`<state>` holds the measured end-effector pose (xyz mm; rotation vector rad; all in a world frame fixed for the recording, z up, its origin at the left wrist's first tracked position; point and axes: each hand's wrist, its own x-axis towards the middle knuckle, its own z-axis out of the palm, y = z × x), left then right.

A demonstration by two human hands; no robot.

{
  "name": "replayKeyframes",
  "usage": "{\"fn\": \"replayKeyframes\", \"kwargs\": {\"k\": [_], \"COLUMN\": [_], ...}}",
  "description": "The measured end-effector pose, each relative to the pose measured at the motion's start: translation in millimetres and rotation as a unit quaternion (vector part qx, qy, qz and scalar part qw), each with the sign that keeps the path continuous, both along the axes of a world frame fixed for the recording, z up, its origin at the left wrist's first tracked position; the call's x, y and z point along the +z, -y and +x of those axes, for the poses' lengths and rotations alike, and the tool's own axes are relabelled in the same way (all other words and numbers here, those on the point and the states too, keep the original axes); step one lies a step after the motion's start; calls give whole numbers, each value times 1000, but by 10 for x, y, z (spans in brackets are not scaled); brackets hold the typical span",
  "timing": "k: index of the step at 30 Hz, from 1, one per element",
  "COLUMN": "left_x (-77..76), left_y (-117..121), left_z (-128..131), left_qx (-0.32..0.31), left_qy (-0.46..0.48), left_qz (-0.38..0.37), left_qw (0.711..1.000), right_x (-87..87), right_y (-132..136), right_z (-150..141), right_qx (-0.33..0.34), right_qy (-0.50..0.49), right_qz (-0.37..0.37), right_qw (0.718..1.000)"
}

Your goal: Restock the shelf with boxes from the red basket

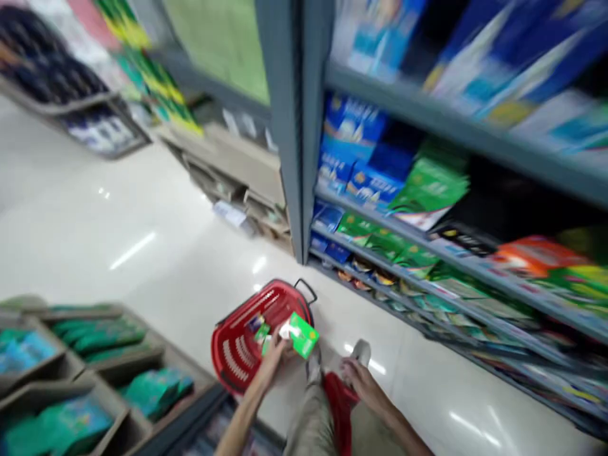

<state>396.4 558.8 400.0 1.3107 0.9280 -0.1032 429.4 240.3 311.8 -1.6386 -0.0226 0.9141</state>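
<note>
My left hand (277, 348) is closed on the edge of a bright green packet (304, 335), held above the right side of a red shopping basket (227, 354). A few small packs (259, 328), one dark and others green, lie in the basket; their kind is too blurred to name. My right hand (357, 375) is curled in front of my body, beside a long red piece (338, 411) between my legs. Blur hides whether its fingers hold that red piece or something else.
Grey shelves (304, 158) with blue boxes (373, 183) and green packs (432, 190) rise ahead and to the right. A divided display bin (156, 386) with teal packs stands at the lower left. Shiny pale floor (156, 234) runs between. My shoes (361, 350) are near the basket.
</note>
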Motion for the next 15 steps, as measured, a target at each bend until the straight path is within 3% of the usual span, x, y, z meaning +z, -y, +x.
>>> {"fn": "replayKeyframes", "kwargs": {"k": [2,3,5,7,11,15], "left_x": [358,518,811,1063,1470,1930], "left_y": [420,630,992,1219,1276,1222], "left_z": [33,45,52,53,144,501], "left_qx": [-23,-46,-91,-148,-236,-322], "left_qy": [49,75,110,124,186,232], "left_qz": [-51,-71,-73,-57,-34,3], "left_qw": [997,994,987,980,953,918], "right_x": [668,991,1559,1982,2456,2856], "right_y": [-288,-360,-355,-203,193,418], "right_z": [215,296,402,449,461,625], "right_qx": [-21,-50,-113,-151,-193,-195], "right_qy": [42,78,137,159,210,247], "right_qz": [132,161,176,170,131,142], "right_qw": [990,983,968,961,949,938]}}
